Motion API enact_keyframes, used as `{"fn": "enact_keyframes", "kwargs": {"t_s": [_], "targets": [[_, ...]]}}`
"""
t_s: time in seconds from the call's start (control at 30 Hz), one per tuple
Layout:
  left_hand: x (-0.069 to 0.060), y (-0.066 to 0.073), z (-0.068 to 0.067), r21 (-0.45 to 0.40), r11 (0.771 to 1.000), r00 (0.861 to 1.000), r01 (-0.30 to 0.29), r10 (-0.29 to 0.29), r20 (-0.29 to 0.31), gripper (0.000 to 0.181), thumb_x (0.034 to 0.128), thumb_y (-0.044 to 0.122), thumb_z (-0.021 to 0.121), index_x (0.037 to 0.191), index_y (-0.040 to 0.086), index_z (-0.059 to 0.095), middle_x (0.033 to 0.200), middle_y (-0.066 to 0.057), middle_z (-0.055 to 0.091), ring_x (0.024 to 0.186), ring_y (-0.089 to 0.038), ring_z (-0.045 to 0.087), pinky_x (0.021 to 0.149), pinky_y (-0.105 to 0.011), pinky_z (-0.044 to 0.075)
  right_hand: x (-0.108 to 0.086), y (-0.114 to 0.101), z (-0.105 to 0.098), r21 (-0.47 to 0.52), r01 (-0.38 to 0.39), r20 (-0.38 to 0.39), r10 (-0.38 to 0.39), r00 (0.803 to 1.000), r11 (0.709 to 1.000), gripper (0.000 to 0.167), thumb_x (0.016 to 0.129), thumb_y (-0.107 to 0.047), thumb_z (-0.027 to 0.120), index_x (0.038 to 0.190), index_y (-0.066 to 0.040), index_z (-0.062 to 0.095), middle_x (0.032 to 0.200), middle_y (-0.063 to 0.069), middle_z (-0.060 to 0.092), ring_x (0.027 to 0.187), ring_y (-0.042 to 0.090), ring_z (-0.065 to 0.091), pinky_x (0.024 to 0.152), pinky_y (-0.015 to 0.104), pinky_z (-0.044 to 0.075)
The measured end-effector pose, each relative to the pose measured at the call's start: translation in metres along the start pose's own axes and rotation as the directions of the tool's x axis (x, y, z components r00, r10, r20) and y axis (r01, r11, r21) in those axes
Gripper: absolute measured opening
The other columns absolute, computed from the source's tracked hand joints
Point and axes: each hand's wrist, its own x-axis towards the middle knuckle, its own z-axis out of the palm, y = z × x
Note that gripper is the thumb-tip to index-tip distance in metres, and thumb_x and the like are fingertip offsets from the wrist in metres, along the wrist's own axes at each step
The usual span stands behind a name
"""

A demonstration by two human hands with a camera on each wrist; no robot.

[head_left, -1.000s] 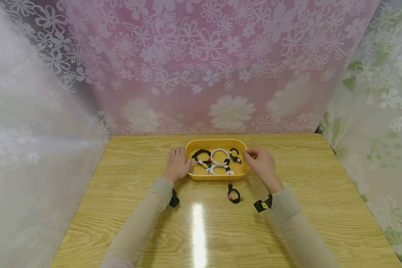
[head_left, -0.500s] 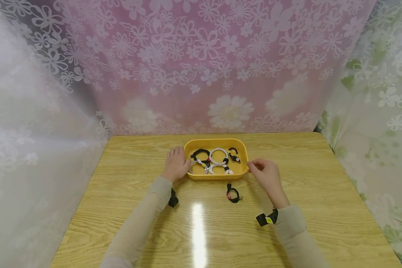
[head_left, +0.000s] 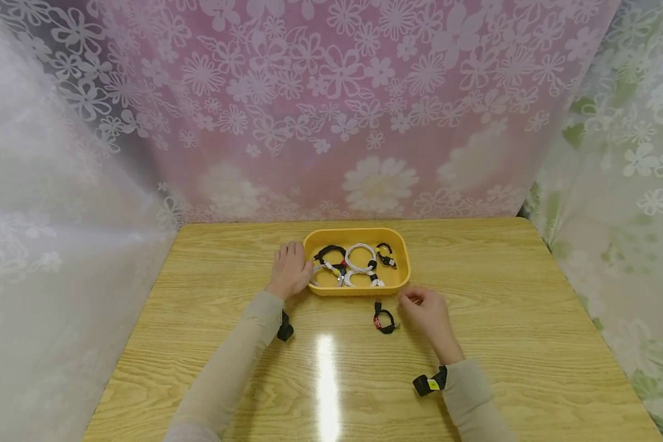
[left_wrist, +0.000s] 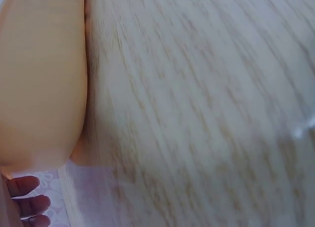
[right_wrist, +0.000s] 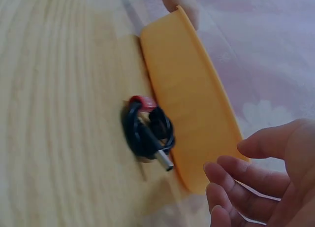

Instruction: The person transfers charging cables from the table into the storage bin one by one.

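Observation:
A yellow tray [head_left: 358, 291] holds several coiled cables, among them a white cable coil [head_left: 361, 258] and a small black cable coil [head_left: 386, 255]. My left hand [head_left: 290, 270] rests at the tray's left end, thumb at the rim; in the left wrist view its loosely bent fingers [left_wrist: 32, 205] show at the lower left. My right hand [head_left: 428, 312] is off the tray's near right corner, thumb and fingers slightly apart with nothing between them. A black coiled cable [right_wrist: 147, 128] with a red tie and a metal plug lies on the table, left of that hand.
The wooden table [head_left: 503, 344] carries the tray near its back edge. Floral curtains [head_left: 320, 110] hang behind and at both sides. A bright light reflection [head_left: 327, 380] runs along the table's front middle.
My right hand has moved from the tray's right end, down round its corner, toward the cable on the table. My left hand and the tray have stayed about where they were.

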Motion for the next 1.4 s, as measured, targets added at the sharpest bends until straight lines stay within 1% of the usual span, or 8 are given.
{"fn": "enact_keyframes", "kwargs": {"t_s": [0.13, 0.3, 0.53, 0.73, 0.93, 1.17, 1.3, 1.4], "targets": [[0.000, 0.000, -0.001, -0.002, 1.000, 1.000, 0.000, 0.000, -0.007, 0.027, 0.0997, 0.023, 0.037, 0.114, 0.001, 0.046, 0.117, -0.019, 0.047, 0.102, -0.035, 0.039, 0.092, -0.046, 0.031, -0.004, 0.005, 0.008, 0.002, -0.038, 0.029, 0.038, 0.999, 0.999, 0.015, 0.090, -0.013, 0.067, 0.095, -0.001, 0.075, 0.086, 0.007, 0.070, 0.072, 0.015, 0.059, 0.063, 0.028, 0.046], [-0.001, 0.000, 0.000, -0.004, 1.000, 1.000, -0.003, 0.003, -0.016, 0.025, 0.0998, 0.024, 0.038, 0.109, 0.003, 0.047, 0.114, -0.018, 0.048, 0.100, -0.034, 0.039, 0.090, -0.045, 0.031, -0.008, 0.009, 0.015, 0.023, -0.064, 0.067, 0.062, 0.996, 0.998, 0.013, 0.087, -0.011, 0.071, 0.095, -0.001, 0.075, 0.085, 0.007, 0.071, 0.070, 0.013, 0.060, 0.062, 0.026, 0.047], [-0.001, 0.000, -0.001, 0.016, 1.000, 1.000, -0.006, 0.006, -0.023, 0.023, 0.0974, 0.024, 0.040, 0.105, 0.004, 0.047, 0.113, -0.017, 0.048, 0.100, -0.033, 0.039, 0.090, -0.046, 0.031, -0.011, 0.011, 0.023, 0.010, -0.074, 0.057, 0.073, 0.996, 0.997, 0.013, 0.082, -0.007, 0.076, 0.093, -0.001, 0.075, 0.080, 0.004, 0.070, 0.069, 0.012, 0.061, 0.062, 0.025, 0.046], [-0.001, 0.000, -0.002, 0.034, 0.999, 1.000, -0.010, 0.010, -0.018, 0.024, 0.0970, 0.023, 0.040, 0.107, 0.003, 0.048, 0.114, -0.018, 0.048, 0.100, -0.034, 0.039, 0.094, -0.047, 0.031, -0.013, 0.011, 0.027, -0.015, -0.067, 0.052, 0.068, 0.996, 0.998, 0.011, 0.080, -0.006, 0.076, 0.090, -0.003, 0.076, 0.077, 0.003, 0.069, 0.068, 0.013, 0.060, 0.062, 0.026, 0.046], [0.000, 0.001, -0.004, 0.037, 0.999, 1.000, -0.009, 0.009, -0.003, 0.022, 0.0983, 0.023, 0.039, 0.107, 0.004, 0.046, 0.115, -0.018, 0.047, 0.101, -0.034, 0.038, 0.095, -0.047, 0.030, -0.014, 0.011, 0.028, -0.010, -0.074, 0.050, 0.075, 0.996, 0.997, 0.008, 0.081, -0.005, 0.076, 0.088, -0.003, 0.076, 0.077, 0.003, 0.068, 0.068, 0.013, 0.059, 0.061, 0.026, 0.046], [-0.001, 0.001, -0.002, 0.027, 0.999, 1.000, -0.019, 0.019, -0.019, 0.021, 0.0978, 0.023, 0.039, 0.105, 0.004, 0.047, 0.113, -0.018, 0.047, 0.099, -0.034, 0.038, 0.092, -0.047, 0.030, -0.015, 0.012, 0.025, 0.030, -0.053, 0.062, 0.051, 0.997, 0.998, 0.007, 0.083, -0.004, 0.075, 0.088, 0.000, 0.075, 0.077, 0.005, 0.069, 0.067, 0.013, 0.059, 0.060, 0.024, 0.046], [0.000, 0.000, -0.001, 0.024, 1.000, 1.000, -0.017, 0.018, -0.023, 0.022, 0.0974, 0.023, 0.039, 0.106, 0.004, 0.047, 0.113, -0.017, 0.047, 0.098, -0.033, 0.038, 0.092, -0.046, 0.030, -0.015, 0.011, 0.022, 0.056, -0.054, 0.073, 0.050, 0.996, 0.997, 0.007, 0.083, -0.002, 0.074, 0.088, 0.002, 0.075, 0.077, 0.007, 0.069, 0.065, 0.012, 0.057, 0.059, 0.023, 0.045], [0.000, 0.000, -0.001, 0.018, 1.000, 1.000, -0.018, 0.019, -0.024, 0.023, 0.0969, 0.023, 0.039, 0.106, 0.004, 0.047, 0.113, -0.018, 0.047, 0.097, -0.033, 0.037, 0.091, -0.046, 0.029, -0.015, 0.012, 0.021, 0.066, -0.072, 0.084, 0.067, 0.994, 0.995, 0.007, 0.083, -0.002, 0.074, 0.089, 0.002, 0.075, 0.078, 0.007, 0.069, 0.065, 0.011, 0.056, 0.059, 0.022, 0.044]]}}
